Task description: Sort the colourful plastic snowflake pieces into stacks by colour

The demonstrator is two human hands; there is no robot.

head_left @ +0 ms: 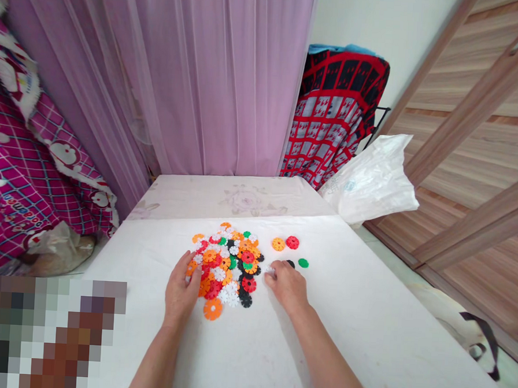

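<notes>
A pile of notched plastic discs (224, 264) in orange, red, white, black and green lies on the white table. My left hand (183, 285) rests at the pile's left edge, fingers apart, touching the discs there. To the right of the pile, my right hand (287, 282) has its thumb and fingertips closed on a white disc (269, 270). Just beyond that hand lie a yellow-orange disc (278, 244), a red disc (292, 242), a green disc (303, 263) and a partly covered black disc (290, 264).
The white cloth (347, 337) covers the table, with a flowered cover (241, 199) at its far end. A white plastic bag (372, 179) stands at the far right corner. Purple curtains (230, 76) hang behind, and wooden doors (474, 147) stand at the right.
</notes>
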